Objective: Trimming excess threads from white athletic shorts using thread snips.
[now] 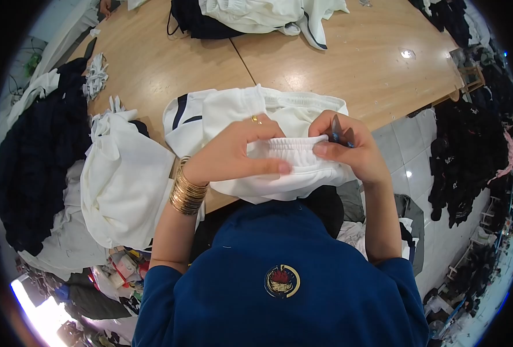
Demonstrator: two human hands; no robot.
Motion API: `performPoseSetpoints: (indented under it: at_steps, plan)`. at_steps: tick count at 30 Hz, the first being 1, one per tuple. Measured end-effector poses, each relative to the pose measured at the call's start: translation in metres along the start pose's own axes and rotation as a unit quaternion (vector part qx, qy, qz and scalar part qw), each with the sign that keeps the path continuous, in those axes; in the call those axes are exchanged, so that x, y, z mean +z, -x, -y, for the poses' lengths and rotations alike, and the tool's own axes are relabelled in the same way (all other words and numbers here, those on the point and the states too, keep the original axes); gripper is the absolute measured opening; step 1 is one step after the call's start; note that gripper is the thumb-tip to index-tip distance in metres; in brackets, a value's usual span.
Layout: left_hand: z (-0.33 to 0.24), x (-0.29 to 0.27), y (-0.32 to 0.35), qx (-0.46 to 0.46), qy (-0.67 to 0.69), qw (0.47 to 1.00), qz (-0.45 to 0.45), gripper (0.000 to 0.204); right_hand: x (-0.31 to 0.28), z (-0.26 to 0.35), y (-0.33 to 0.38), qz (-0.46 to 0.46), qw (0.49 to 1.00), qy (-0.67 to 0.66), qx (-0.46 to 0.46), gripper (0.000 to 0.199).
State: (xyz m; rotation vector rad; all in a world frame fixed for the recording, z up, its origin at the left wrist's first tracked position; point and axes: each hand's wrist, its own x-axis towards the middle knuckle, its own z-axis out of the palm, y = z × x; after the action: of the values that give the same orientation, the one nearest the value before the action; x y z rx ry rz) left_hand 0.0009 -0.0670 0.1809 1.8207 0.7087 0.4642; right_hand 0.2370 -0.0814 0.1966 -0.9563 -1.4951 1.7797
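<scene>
A white elastic-waist garment (294, 151) with a gathered waistband is raised toward me at the table's near edge. My left hand (230, 151) is closed on the left part of its waistband, fingers behind and thumb in front; the thumb is slightly blurred. With thumb and fingers, my right hand (354, 147) pinches the right end of the band. Tucked in that same hand are small thread snips (337, 132), their dark blades pointing up and away. Behind the waistband lie more white garments (233, 104), one with navy stripes at the left.
The wooden table (337, 63) carries a white and navy clothing pile (250, 13) at its far side. White garments (120, 179) hang over its left edge beside dark cloth (39, 156). Black garments (461, 156) lie at the right, beyond the tiled floor (404, 141).
</scene>
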Motion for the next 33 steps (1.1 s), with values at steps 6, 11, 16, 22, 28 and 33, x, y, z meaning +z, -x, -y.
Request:
performPoseSetpoints:
  at_steps: [6,11,16,22,28,33]
  plan:
    - [0.005,0.017,0.002,-0.028,0.22,0.974,-0.036,0.024,0.014,0.001,0.006,-0.147,0.956,0.24,-0.079,0.024]
    - [-0.001,0.017,0.007,-0.071,0.278,0.957,-0.053,0.027,0.023,0.011,0.028,-0.21,0.901,0.327,-0.192,0.034]
    - [-0.002,0.017,0.007,-0.092,0.275,0.956,-0.055,0.036,0.023,0.013,0.042,-0.141,0.804,0.543,-0.196,0.036]
    - [-0.004,0.019,0.006,-0.097,0.294,0.949,-0.061,0.036,0.027,0.009,0.041,-0.142,0.783,0.575,-0.189,0.032]
    - [-0.004,0.021,0.005,-0.088,0.301,0.947,-0.066,0.034,0.028,0.007,0.04,-0.146,0.785,0.573,-0.184,0.032]
    - [-0.005,0.02,0.006,-0.111,0.293,0.948,-0.057,0.034,0.031,0.009,0.039,-0.155,0.786,0.572,-0.177,0.032]
